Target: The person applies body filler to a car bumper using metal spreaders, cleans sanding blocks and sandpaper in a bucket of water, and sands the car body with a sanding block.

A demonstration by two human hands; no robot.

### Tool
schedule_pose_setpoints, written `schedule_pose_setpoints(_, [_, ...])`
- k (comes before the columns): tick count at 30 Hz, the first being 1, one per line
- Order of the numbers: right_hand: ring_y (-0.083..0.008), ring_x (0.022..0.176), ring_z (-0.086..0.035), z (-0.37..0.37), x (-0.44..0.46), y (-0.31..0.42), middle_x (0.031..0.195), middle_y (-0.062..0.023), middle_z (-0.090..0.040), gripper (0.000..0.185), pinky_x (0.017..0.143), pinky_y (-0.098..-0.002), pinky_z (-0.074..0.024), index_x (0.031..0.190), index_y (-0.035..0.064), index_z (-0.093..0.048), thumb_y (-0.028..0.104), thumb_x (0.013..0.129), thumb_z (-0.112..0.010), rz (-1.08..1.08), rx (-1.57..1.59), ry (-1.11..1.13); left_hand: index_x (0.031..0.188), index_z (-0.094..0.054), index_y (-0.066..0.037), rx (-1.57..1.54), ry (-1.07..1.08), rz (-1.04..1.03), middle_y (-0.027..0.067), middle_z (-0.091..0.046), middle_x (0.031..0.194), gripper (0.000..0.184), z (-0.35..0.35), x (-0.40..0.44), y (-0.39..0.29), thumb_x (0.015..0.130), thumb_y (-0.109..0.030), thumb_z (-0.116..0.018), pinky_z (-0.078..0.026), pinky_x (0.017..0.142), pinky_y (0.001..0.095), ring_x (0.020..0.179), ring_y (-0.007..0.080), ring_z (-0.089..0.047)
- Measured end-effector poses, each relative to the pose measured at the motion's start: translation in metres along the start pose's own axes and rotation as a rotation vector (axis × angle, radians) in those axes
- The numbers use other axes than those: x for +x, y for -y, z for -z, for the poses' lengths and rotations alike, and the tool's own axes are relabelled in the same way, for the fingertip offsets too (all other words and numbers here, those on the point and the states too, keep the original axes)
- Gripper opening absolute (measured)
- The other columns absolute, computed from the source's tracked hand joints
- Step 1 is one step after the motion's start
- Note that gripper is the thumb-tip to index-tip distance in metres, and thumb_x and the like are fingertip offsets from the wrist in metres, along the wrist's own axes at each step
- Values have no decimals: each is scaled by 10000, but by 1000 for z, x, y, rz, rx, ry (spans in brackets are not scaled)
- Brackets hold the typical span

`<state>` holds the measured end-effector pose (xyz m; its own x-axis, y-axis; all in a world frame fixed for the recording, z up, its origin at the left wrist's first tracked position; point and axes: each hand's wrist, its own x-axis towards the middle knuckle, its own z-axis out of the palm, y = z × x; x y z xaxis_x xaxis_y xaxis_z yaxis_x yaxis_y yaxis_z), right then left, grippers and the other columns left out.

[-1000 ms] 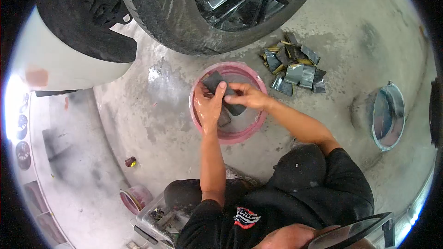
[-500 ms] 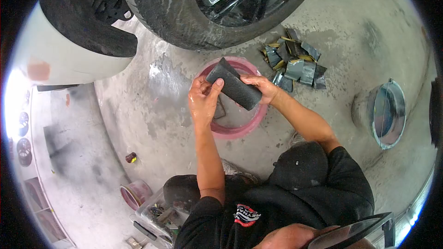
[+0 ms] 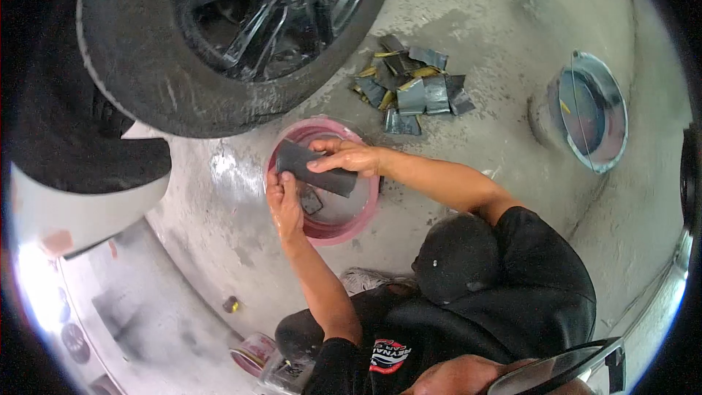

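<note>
A dark grey, folded sheet of wet sandpaper (image 3: 333, 182) is held over a pink tub (image 3: 371, 208). My left hand (image 3: 284, 201) pinches its left end, with the thumb against the near edge. My right hand (image 3: 349, 158) grips its upper right side, thumb lying across the top face; some of its fingers are hidden behind the sheet. Both hands look wet. Below the sheet, a small dark-rimmed rectangular item (image 3: 312, 203) rests in the tub, partly covered.
A large tyre (image 3: 241, 106) and a white car panel (image 3: 80, 208) stand ahead and left. Several dark, folded sandpaper pieces (image 3: 413, 95) are heaped beyond the tub. A metal bucket (image 3: 621, 124) stands right. A smaller pink container (image 3: 252, 351) is at lower left.
The view has swung to the right. My right hand has slid from the sheet's right end onto its top side, and the sheet sits flatter. My left hand has kept its hold.
</note>
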<state>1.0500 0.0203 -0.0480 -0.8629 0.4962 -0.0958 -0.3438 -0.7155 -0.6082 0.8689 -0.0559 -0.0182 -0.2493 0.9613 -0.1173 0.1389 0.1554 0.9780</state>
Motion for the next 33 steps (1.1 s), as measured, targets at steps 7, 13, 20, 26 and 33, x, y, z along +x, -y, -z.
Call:
schedule_pose_setpoints(7, [-184, 960, -611, -3, 7, -24, 974, -95, -641, 424, 805, -334, -472, 1157, 22, -543, 328, 890, -663, 461, -698, -332, 1208, -543, -29, 474, 79, 92, 114, -629, 1149, 311, 34, 10, 132, 952, -201, -574, -465, 881, 393, 1024, 253, -600])
schedule_pose_setpoints(13, [-290, 1003, -628, -13, -1, -25, 1059, -198, -644, 547, 858, -388, -472, 1228, -16, -522, 371, 868, -666, 424, -785, -442, 1297, -510, -45, 968, 422, -119, 198, -557, 1286, 477, -18, -3, 114, 840, -128, -615, -402, 1011, 437, 1200, 350, -526])
schedule_pose_setpoints(20, [-335, 947, -635, -10, -4, -26, 1019, -221, -637, 545, 816, -400, -479, 1208, -11, -524, 394, 867, -654, 421, -940, -389, 1317, -494, -48, 986, 528, -24, 214, -530, 1317, 487, -19, 11, 138, 864, -197, -592, -390, 1029, 442, 1224, 362, -504])
schedule_pose_setpoints(26, [-332, 921, -641, -15, -7, -18, 978, -227, -640, 550, 794, -402, -481, 1190, -4, -527, 413, 857, -661, 426, -838, -461, 1335, -478, -47, 1025, 515, 125, 215, -518, 1334, 514, -23, 11, 151, 873, -246, -583, -385, 1032, 445, 1236, 364, -495])
schedule_pose_setpoints(33, [-359, 1044, -621, -4, 3, -30, 1114, -246, -624, 605, 899, -403, -472, 1225, 5, -505, 411, 822, -702, 416, -815, -413, 1356, -460, -46, 1046, 499, 212, 217, -504, 1354, 550, -31, 8, 160, 882, -303, -573, -380, 1036, 448, 1249, 366, -485])
